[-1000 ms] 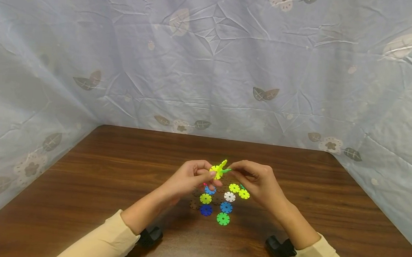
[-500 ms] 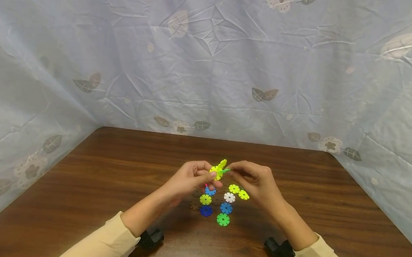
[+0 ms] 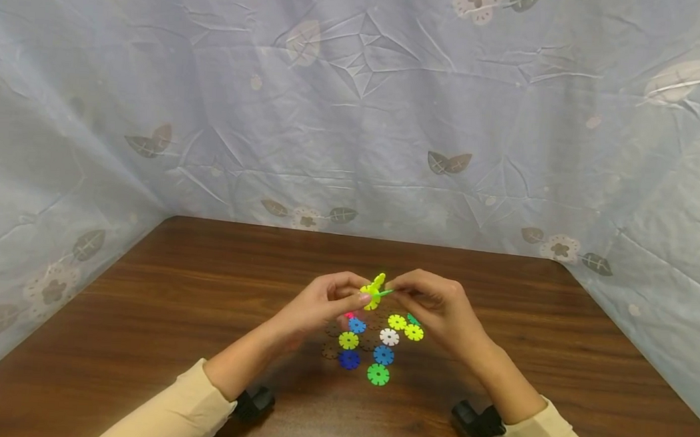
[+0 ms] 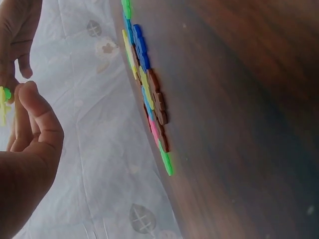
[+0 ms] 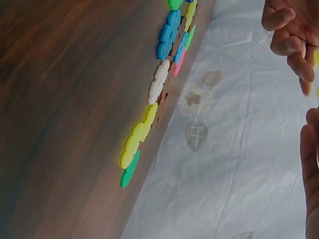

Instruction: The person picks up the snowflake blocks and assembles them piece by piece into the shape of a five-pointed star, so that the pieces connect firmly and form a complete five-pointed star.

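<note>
In the head view my left hand (image 3: 320,305) pinches a yellow slotted building disc (image 3: 371,303) between thumb and fingers, above the table. A second yellow disc (image 3: 379,280) stands up from it at an angle. My right hand (image 3: 437,305) pinches a green slotted disc (image 3: 385,293), seen edge-on, its inner edge right at the yellow pieces. The right fingertips partly hide it. From the left wrist view, yellow and green bits (image 4: 5,97) show at the frame's edge beside the fingers. The right wrist view has both hands at its right border, the discs mostly cut off.
Several loose discs lie flat on the brown table (image 3: 231,291) below the hands, among them white (image 3: 389,337), dark blue (image 3: 350,359), green (image 3: 378,375) and light blue (image 3: 384,355). Brown ones blend into the wood. A patterned cloth (image 3: 356,112) hangs behind the table.
The held yellow disc has turned slightly and shifted a little right. My left hand's lower fingers have drawn back from beneath it. My right hand keeps its pinch on the green disc.
</note>
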Motion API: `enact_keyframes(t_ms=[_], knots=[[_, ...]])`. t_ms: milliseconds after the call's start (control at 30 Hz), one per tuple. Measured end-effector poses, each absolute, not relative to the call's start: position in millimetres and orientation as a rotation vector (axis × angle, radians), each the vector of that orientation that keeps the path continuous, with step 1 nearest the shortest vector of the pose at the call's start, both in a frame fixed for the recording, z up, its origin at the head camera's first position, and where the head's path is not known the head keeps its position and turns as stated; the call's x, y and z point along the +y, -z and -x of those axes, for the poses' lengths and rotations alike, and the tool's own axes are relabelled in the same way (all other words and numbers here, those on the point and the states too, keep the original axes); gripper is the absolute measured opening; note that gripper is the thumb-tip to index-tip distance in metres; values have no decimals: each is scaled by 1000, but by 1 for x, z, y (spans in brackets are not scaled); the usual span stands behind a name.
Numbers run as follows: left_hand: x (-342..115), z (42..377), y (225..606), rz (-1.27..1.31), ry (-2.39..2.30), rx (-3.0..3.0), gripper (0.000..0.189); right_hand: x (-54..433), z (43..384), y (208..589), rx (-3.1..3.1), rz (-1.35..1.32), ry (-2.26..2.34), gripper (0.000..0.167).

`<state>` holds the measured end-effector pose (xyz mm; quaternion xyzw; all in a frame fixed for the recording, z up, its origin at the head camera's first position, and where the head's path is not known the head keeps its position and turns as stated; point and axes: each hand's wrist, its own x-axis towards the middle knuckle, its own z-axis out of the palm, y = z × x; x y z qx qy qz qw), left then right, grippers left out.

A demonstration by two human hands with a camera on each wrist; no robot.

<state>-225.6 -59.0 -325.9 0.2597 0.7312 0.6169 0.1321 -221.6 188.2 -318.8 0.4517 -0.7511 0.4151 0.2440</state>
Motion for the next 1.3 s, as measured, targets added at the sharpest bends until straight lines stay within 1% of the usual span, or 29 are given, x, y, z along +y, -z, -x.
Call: enact_keyframes(t_ms=[133,200,300,433,567,667,733,933,1033,1200,1300], knots=[[-58,225,326,-790,-1811,2139,41,187,222,319,-2040,-1256,-1107,34],[-56,223,327,-856,-1797,2236,43,186,223,320,-2032,-1263,-1087,34],[-51,221,330,-1039,-1676,2522,51,185,223,321,-2036,-1256,-1069,33],[-47,215,331,-1227,-1355,3008,60,186,223,321,-2066,-1214,-1057,31],[-44,209,331,-1276,-1081,3294,51,187,221,319,-2104,-1180,-1059,27],[-43,207,331,-1310,-989,3375,41,186,221,319,-2109,-1176,-1062,26],[-43,207,331,-1318,-982,3385,38,186,221,319,-2088,-1190,-1061,26],[-44,206,326,-1296,-1015,3359,37,184,222,320,-2033,-1224,-1041,26],[-50,210,320,-1241,-1038,3319,36,185,221,319,-2103,-1161,-1037,26],[-67,227,306,-919,-967,3279,34,189,220,316,-2210,-1012,-976,25],[-78,242,302,-733,-865,3241,34,192,221,316,-2237,-982,-959,22]])
